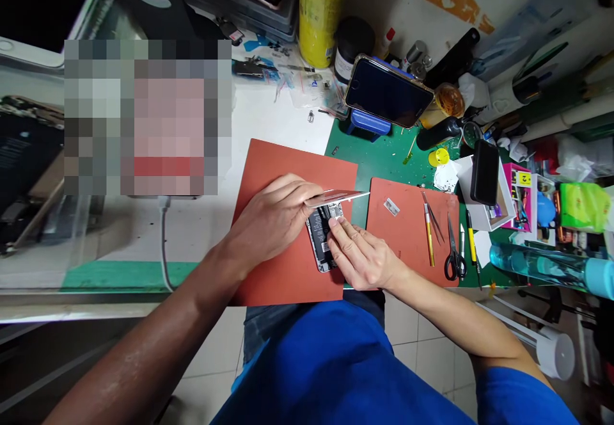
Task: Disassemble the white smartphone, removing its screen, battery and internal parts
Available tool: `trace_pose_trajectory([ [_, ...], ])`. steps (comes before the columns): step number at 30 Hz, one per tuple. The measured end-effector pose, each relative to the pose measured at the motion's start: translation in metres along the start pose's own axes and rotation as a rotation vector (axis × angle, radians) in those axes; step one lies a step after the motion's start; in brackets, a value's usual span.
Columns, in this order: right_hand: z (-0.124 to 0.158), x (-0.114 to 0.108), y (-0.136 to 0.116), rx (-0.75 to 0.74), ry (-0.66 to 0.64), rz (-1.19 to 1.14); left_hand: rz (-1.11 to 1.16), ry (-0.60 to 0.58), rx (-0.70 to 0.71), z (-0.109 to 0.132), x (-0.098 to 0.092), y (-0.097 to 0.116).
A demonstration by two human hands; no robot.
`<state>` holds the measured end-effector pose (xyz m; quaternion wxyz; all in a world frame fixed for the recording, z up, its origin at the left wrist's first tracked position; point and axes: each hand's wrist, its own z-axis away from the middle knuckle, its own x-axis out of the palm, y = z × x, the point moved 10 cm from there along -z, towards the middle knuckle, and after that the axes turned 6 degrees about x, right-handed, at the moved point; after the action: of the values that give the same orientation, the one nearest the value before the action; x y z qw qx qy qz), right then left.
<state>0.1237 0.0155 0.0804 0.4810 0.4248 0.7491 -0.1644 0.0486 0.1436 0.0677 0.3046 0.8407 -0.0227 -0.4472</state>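
Observation:
An opened phone body (320, 236) lies on a red-brown mat (283, 175), its dark insides showing. My left hand (273, 217) is closed on the lifted white screen panel (340, 196), holding it up at an angle over the phone's top end. My right hand (362, 255) rests on the phone's right side, with its fingertips pressed together on a small part (334, 221) near the top of the open body. What exactly the fingertips pinch is too small to make out.
A second red-brown mat (407, 246) to the right carries tweezers (428, 233), scissors (453, 252) and a small metal piece (391, 206). Behind stand a propped phone (387, 92), a yellow can (319, 12), a dark jar (352, 47) and cluttered tools. A blue bottle (551, 265) lies right.

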Motion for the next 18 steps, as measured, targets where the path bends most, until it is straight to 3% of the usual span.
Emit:
trace_pose_trajectory([
  [5,0.001,-0.007,0.001,-0.006,0.063,-0.029,0.055,0.009,-0.074,0.001,0.0,-0.006],
  [8,0.002,-0.02,0.002,0.045,0.129,-0.161,0.069,0.029,-0.082,0.001,-0.002,-0.007],
  [10,0.0,-0.03,0.021,0.25,0.16,-0.328,0.077,0.033,-0.086,0.001,-0.002,-0.006],
  [13,0.013,-0.031,0.068,0.759,0.19,-0.551,0.062,0.031,-0.112,0.001,-0.002,-0.008],
  [14,0.017,-0.031,0.077,0.854,0.195,-0.578,0.053,0.031,-0.121,0.0,-0.002,-0.009],
  [16,0.015,-0.032,0.081,0.84,0.185,-0.571,0.035,0.024,-0.131,0.0,-0.001,-0.01],
  [18,0.008,-0.027,0.075,0.698,0.12,-0.548,0.022,0.029,-0.142,0.0,-0.002,-0.012],
])
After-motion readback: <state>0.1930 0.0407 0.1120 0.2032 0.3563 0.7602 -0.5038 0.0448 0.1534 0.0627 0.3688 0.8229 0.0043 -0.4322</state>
